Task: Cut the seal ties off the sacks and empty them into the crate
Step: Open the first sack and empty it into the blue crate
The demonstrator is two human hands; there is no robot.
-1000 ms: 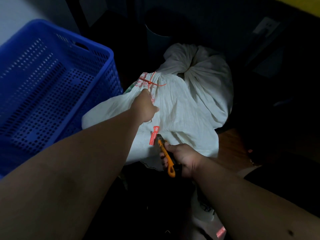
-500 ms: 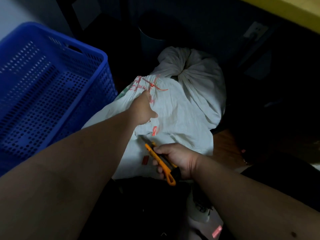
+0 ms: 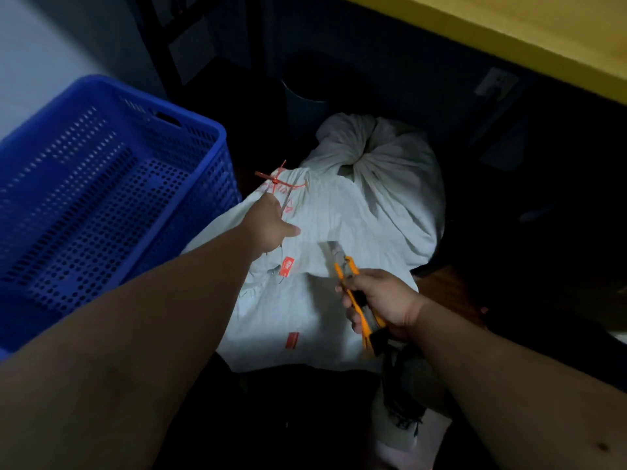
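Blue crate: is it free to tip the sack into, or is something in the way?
The blue crate shows a bare perforated floor and walls. A patch of wooden floor lies bare right of the near sack. Between the crate and the tied sack it is crowded: left hand grips the near sack, right hand holds the cutter.

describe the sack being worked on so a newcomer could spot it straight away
Start at the blue perforated plastic crate. Just right of its corner lies the white woven sack, gripped by the left hand. Unlike the knotted white sack behind, it carries red seal tags.
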